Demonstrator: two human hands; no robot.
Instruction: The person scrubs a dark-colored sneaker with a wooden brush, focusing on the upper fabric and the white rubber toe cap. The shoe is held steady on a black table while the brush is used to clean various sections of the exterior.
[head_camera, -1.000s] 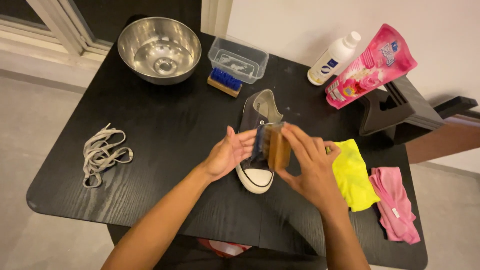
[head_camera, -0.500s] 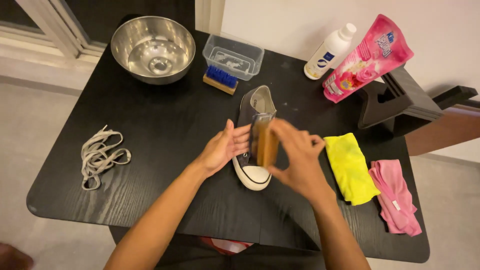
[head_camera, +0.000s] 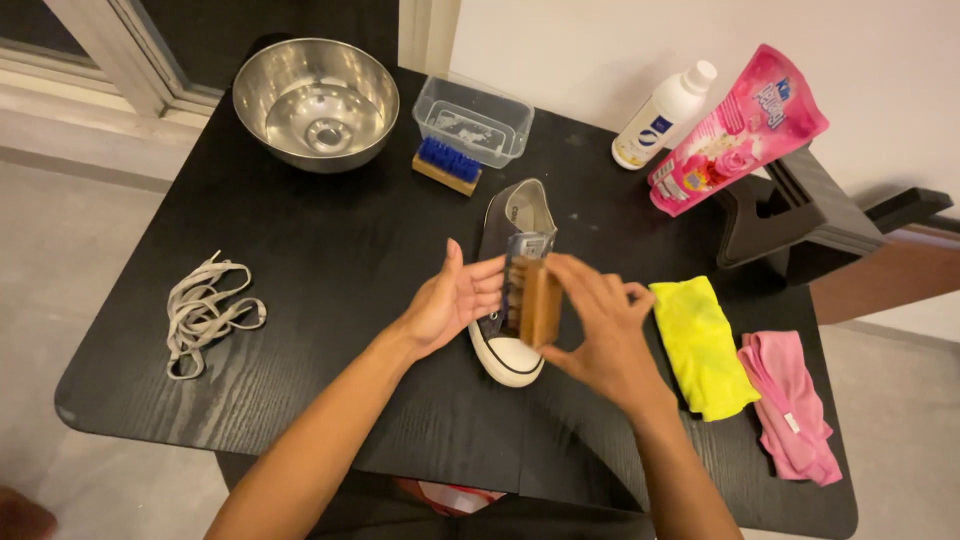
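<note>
Black wood-grain worktop (head_camera: 300, 290) carries a dark canvas sneaker with a white rubber toe cap (head_camera: 508, 290), lying near the middle with its toe toward the person. The left hand (head_camera: 452, 305) rests against the sneaker's left side, palm flat and fingers spread, its grip released and only steadying the shoe. The right hand (head_camera: 598, 335) has its grip clenched around a wooden-backed scrubbing brush (head_camera: 535, 300), held on edge against the sneaker's upper; the bristle side is blurred.

Beyond the sneaker's heel lies a second brush with blue bristles and a wooden back (head_camera: 448, 165), touching a clear rectangular plastic tub (head_camera: 473, 120). A round stainless steel bowl (head_camera: 315, 103) stands at the far left corner. A loose bundle of grey-white shoelaces (head_camera: 205, 312) lies well apart on the left. At the far right are a white plastic bottle (head_camera: 665, 115) and a pink refill pouch (head_camera: 735, 130), side by side. Just beside the right hand lies a folded yellow cloth (head_camera: 700, 345), and next to it a crumpled pink cloth (head_camera: 790, 405).
</note>
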